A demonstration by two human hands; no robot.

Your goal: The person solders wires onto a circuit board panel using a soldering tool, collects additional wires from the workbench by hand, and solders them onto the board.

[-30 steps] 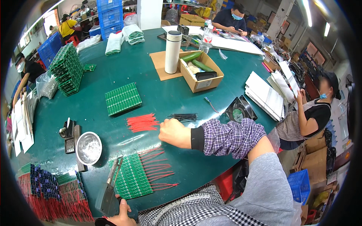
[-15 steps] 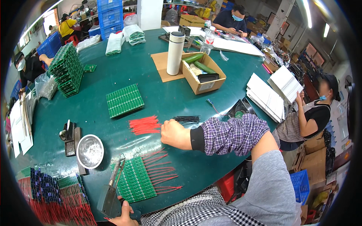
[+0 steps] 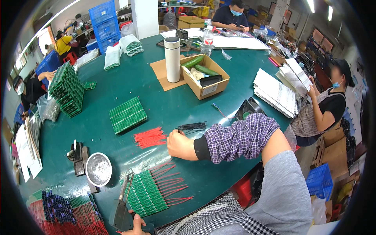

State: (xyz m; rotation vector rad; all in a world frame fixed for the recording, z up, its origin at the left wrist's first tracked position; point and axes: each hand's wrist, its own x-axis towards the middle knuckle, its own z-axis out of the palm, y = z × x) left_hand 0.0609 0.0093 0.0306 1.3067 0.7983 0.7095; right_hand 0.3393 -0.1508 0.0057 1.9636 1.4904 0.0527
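Observation:
My left hand (image 3: 137,226) is closed around the handle of a dark soldering gun (image 3: 122,213) at the bottom. Its metal tip points up beside a green circuit board panel (image 3: 147,196). Red wires (image 3: 172,184) stick out in a row from that panel's right side. My right hand (image 3: 182,145), fingers curled, rests at the right end of a loose bundle of red wires (image 3: 149,137). What its fingertips hold, if anything, is hidden. Just beyond it lies a bundle of black wires (image 3: 192,127).
Left of the panel stand a metal bowl (image 3: 98,169) and a dark tool stand (image 3: 78,158). Wired boards (image 3: 66,213) pile up at lower left. Farther off are green panels (image 3: 127,114), a board stack (image 3: 67,89), a cardboard box (image 3: 205,80) and a white flask (image 3: 172,60). Co-workers sit around.
The view has shifted slightly. My right hand stays by the red wires, its fingers turned a little more upward. The person at left now reaches to the board stack; the person at right has moved papers.

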